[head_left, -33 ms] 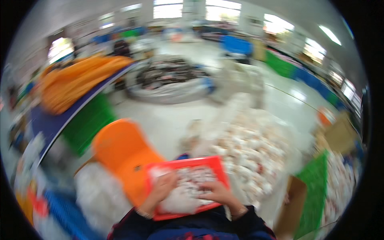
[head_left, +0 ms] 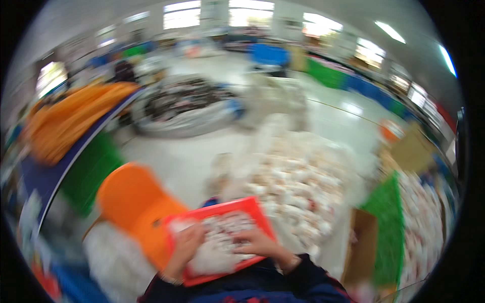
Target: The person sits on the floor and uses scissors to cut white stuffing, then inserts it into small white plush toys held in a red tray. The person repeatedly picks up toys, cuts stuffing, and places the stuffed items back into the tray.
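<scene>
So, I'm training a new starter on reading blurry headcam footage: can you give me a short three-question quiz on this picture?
1. True or false: both hands, the left hand and the right hand, rest inside the red tray.
2. Multiple choice: what stands just left of the tray? A) an orange plastic chair B) a metal ladder C) a black bicycle
3. Fill the gap: the tray holds a heap of small ______-coloured pieces.

Key
1. True. Both hands lie on the pieces within the tray's rim; blur hides whether the fingers pinch anything.
2. A
3. White, or pale. Their exact kind is too blurred to tell.
</scene>
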`<state>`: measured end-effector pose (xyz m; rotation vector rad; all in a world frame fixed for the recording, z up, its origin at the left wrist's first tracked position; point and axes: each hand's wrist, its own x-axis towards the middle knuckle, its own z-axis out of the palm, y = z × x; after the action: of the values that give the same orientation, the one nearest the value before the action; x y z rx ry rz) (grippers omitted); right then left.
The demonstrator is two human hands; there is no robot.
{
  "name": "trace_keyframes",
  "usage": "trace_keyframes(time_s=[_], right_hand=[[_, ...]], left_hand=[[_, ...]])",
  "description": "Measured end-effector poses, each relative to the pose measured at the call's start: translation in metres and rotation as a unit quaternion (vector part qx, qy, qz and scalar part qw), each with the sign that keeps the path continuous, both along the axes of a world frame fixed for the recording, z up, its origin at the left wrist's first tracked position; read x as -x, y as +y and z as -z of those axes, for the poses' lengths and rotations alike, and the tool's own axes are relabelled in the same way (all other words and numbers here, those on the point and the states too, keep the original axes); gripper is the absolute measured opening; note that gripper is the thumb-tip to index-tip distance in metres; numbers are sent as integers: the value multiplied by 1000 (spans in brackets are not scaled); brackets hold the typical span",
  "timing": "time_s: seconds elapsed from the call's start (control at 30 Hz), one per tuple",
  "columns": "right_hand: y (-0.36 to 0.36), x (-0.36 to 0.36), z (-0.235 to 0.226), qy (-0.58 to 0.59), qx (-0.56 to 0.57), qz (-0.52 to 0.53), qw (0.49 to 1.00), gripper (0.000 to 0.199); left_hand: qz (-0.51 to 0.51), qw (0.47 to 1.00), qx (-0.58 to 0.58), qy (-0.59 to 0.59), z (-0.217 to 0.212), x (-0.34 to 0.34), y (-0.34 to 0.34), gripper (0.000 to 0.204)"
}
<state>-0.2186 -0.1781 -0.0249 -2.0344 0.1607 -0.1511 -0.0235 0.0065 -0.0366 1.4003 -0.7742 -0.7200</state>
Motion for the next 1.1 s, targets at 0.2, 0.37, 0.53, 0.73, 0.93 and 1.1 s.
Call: trace_keyframes(time_s=[0.2, 0.37, 0.53, 0.73, 0.93, 1.1], right_hand=[[8, -5, -2, -20, -54, -6, 998, 33], [15, 5, -17, -53, -74, 28, 995, 30], [18, 6, -24, -75, -66, 39, 994, 30], [18, 4, -28, -72, -72, 36, 994, 29], [18, 17, -29, -66, -92, 37, 993, 29], [13, 5, -13, -69, -42, 37, 996, 38]], left_hand=[[7, 998, -5, -58, 1, -2, 6, 23], [45, 996, -29, -65, -13, -4, 5, 21], [42, 994, -39, -91, -15, -6, 2, 20], [44, 994, -37, -90, -6, -13, 1, 19], [62, 995, -32, -68, -12, -1, 3, 21], [51, 993, -18, -107, 7, -15, 6, 24]])
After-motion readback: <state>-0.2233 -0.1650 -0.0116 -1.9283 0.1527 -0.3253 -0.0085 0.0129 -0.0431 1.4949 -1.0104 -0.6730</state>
